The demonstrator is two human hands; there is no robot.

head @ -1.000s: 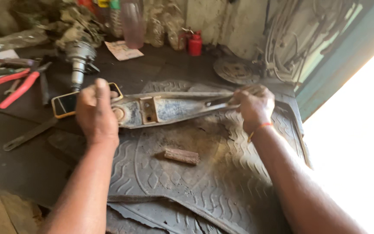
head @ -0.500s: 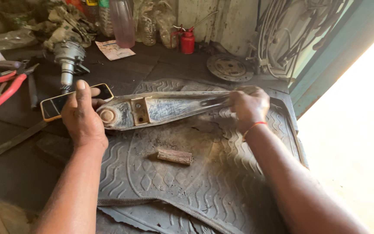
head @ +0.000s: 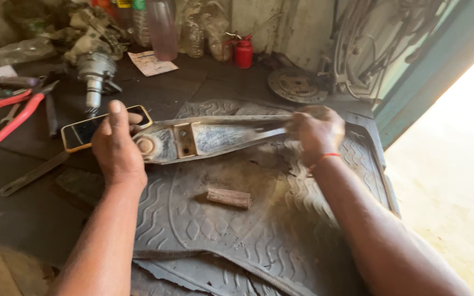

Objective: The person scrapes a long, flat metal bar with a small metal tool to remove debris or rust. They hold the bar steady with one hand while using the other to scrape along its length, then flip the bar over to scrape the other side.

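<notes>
Both grips hold the metal arm [head: 215,138]'s opposite ends.

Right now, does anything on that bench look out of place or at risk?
Yes: a phone lies on the dirty bench right beside the metal arm, partly under the left hand. It sits among greasy tools. The rubber mat has a torn, curling front edge. The right hand grips the arm's narrow end.

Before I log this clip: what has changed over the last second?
Very little. The left hand keeps pressing the wide end of the long metal part on the rubber mat; the right hand stays on its narrow end. The phone and the small wooden block lie as before. Only the camera shifted.
</notes>
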